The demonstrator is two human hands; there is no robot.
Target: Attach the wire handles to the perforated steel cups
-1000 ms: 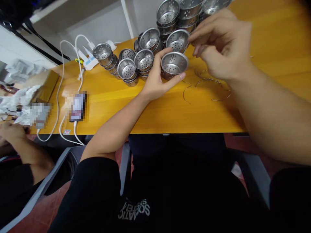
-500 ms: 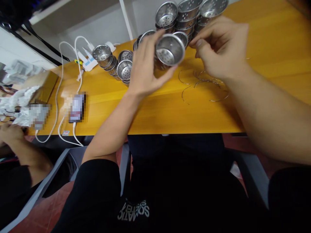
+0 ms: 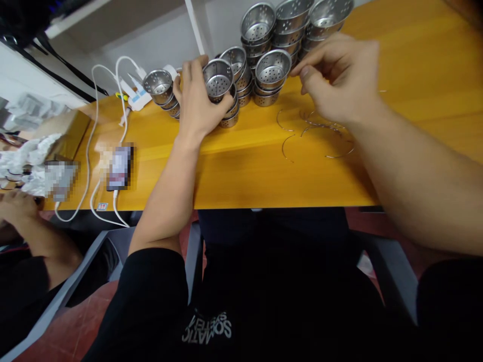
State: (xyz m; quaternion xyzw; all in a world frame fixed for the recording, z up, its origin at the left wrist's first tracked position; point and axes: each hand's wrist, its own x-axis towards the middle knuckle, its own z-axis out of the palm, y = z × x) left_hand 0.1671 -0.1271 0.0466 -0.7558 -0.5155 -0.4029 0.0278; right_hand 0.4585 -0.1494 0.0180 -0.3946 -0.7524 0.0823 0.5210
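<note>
My left hand (image 3: 199, 98) is curled round a small perforated metal cup (image 3: 219, 83), thumb on its near side and fingers at its far left. That cup sits at the top of a short stack. My right hand (image 3: 339, 83) is held in a pinch beside another stack of perforated cups (image 3: 272, 70); whatever is between its fingertips is too small to make out. Several thin curved metal wires (image 3: 320, 125) lie on the table below my right hand.
Taller stacks of perforated cups (image 3: 258, 25) stand against the back. At left are another cup stack (image 3: 157, 85), a power strip (image 3: 139, 98), white cables and a phone (image 3: 119, 168). Another person's hand (image 3: 18, 206) rests at the far left edge.
My left hand has carried its cup left and down onto a short stack, uncovering the cup stack near my right hand. My right hand stays pinched, shifted slightly left.
</note>
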